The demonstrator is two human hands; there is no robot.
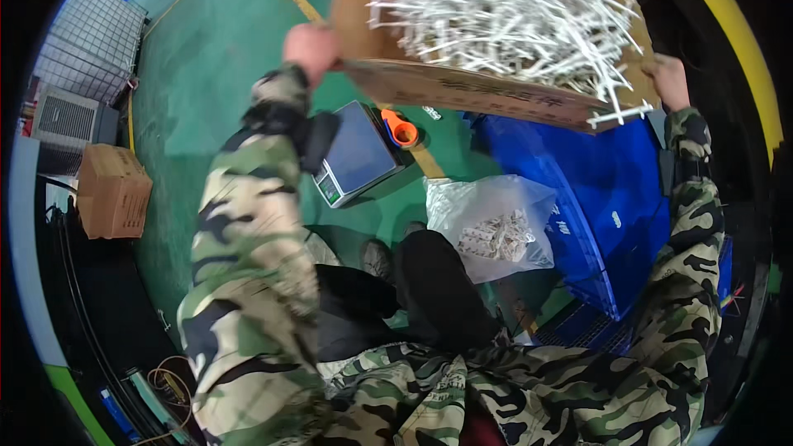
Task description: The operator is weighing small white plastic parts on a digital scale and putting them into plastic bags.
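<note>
A cardboard box [462, 84], heaped with thin white plastic pieces [512, 16], is held up in front of me and tilted toward me. My left hand [312, 49], somewhat blurred, is closed on the box's left side. At its right edge, my right hand [667, 81] grips the cardboard with bent fingers. One branched white piece sticks out over the near right corner. Below the box lies a large blue plastic bin [607, 177], with a few small white bits in it. Beside the bin, a clear plastic bag [446, 202] contains more white pieces [500, 235].
A weighing scale [363, 153] stands on the green floor, with an orange ring-shaped object [401, 128] next to it. At left are a closed carton [114, 190] and a wire mesh cage [91, 45]. A yellow frame [731, 16] curves along the right.
</note>
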